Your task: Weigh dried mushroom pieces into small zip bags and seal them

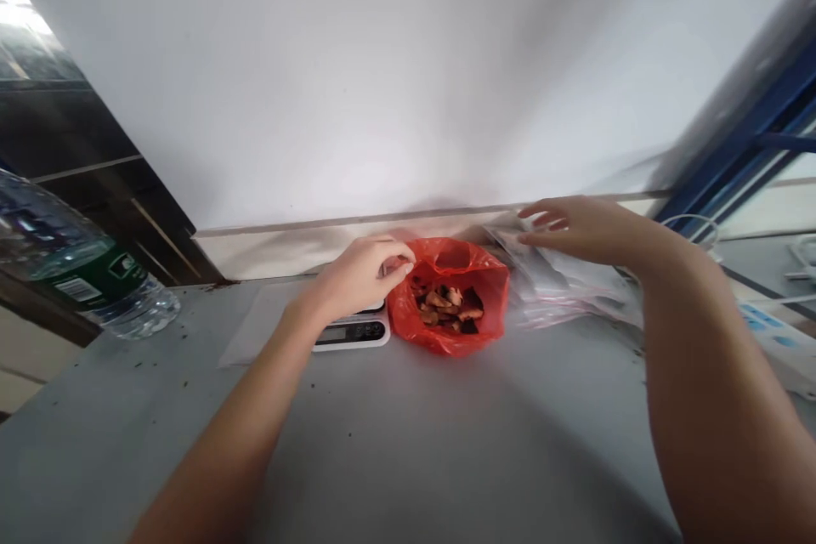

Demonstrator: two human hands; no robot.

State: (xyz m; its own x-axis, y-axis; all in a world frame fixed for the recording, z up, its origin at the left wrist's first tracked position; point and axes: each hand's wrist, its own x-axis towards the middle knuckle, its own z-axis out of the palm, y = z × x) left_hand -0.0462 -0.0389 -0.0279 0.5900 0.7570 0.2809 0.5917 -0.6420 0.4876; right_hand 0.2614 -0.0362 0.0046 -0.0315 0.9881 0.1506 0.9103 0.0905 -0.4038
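A red plastic bag (446, 344) stands with its mouth gaping on the grey table. Inside it lie dried brown pieces (439, 302), some of them dark. My left hand (365, 274) is closed at the bag's left rim, thumb and fingers pinching the red plastic there. Under that hand is a white digital scale (353, 335), partly covered by the hand and wrist. My right hand (567, 228) hangs over a pile of clear plastic bags (561, 289) to the right of the red bag. Its fingers are spread, with nothing seen in them.
A large water bottle (95, 272) with a green label stands at the left. A pale flat sheet (255, 323) lies left of the scale. At the right are a white power strip (781, 344) and cables. A white wall (382, 85) rises behind; small crumbs dot the table.
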